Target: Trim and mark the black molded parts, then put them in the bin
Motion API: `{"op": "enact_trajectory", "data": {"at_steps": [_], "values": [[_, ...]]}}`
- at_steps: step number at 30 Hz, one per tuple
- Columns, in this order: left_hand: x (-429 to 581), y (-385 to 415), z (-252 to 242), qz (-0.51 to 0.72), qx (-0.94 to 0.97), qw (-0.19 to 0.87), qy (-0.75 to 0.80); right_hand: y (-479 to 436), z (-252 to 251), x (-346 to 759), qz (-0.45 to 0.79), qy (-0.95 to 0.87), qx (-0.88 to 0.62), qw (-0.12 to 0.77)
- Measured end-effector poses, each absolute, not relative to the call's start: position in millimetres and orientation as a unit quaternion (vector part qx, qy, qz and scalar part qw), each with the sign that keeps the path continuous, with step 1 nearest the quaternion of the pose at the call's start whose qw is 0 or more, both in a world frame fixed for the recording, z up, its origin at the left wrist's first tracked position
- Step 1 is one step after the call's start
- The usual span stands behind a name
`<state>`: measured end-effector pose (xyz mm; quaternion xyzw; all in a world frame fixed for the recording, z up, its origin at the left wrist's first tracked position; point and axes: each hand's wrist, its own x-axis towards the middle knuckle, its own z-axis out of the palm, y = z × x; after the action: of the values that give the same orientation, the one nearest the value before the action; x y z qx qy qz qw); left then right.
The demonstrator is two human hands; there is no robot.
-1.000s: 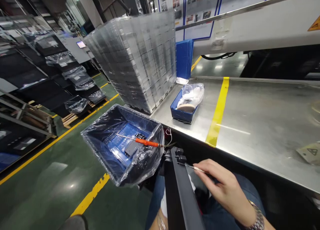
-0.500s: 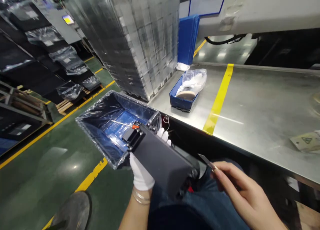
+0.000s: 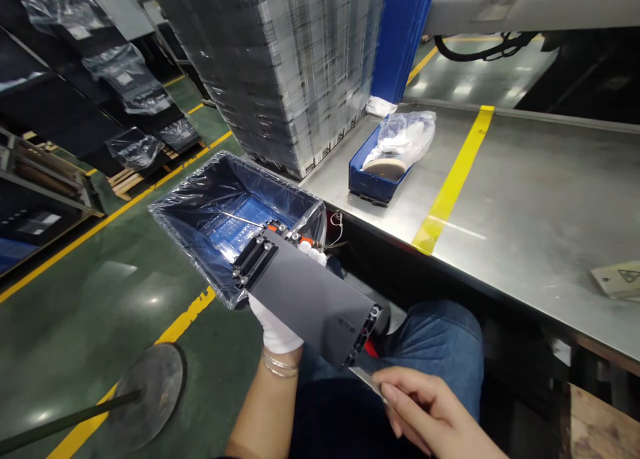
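Note:
My left hand [image 3: 274, 329], in a white glove, is under a long matt-black bar-shaped housing [image 3: 310, 296] and shut on it. The housing has metal fittings at both ends and lies tilted, its far end over a corner of a plastic-lined black bin [image 3: 200, 186]. A blue tray [image 3: 245, 227] lies in the bin, and an orange-handled tool [image 3: 306, 242] is mostly hidden behind the housing. My bare right hand [image 3: 425, 406] is pinching a thin metal blade [image 3: 367, 382], whose tip is close to the housing's near end.
A tall plastic-wrapped stack of trays [image 3: 290, 66] stands behind the bin, beside a steel table [image 3: 515, 199] with yellow tape. A small blue tray [image 3: 373, 182] holds a plastic bag and a round pad. Wrapped pallets stand left, above a green floor. My jeans-covered knee [image 3: 440, 339] is below.
The black housing has swung from upright to tilted across the bin's corner, held by my gloved left hand. The view has tilted down, and my right hand with the blade has shifted slightly left.

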<state>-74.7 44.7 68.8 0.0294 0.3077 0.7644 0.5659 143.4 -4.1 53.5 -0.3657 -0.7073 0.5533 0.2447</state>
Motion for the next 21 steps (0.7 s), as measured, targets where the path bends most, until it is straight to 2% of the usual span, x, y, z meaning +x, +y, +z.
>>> {"op": "enact_trajectory", "data": {"at_steps": [2, 5, 9, 16, 21], "values": [[-75, 45, 68, 0.771, 0.049, 0.560, 0.299, 0, 55, 147, 0.525, -0.705, -0.388, 0.277], [-74, 46, 70, 0.777, 0.057, 0.556, 0.289, 8, 56, 152, 0.361, -0.752, -0.410, 0.368], [-72, 45, 72, 0.777, 0.064, 0.559, 0.281, 15, 58, 156, 0.231, -0.807, -0.397, 0.370], [-72, 42, 66, 0.774, 0.091, 0.548, 0.303, 19, 60, 160, 0.191, -0.823, -0.385, 0.372], [-76, 45, 70, 0.749, 0.058, 0.575, 0.325, 23, 60, 165, 0.305, -0.766, -0.429, 0.367]]}}
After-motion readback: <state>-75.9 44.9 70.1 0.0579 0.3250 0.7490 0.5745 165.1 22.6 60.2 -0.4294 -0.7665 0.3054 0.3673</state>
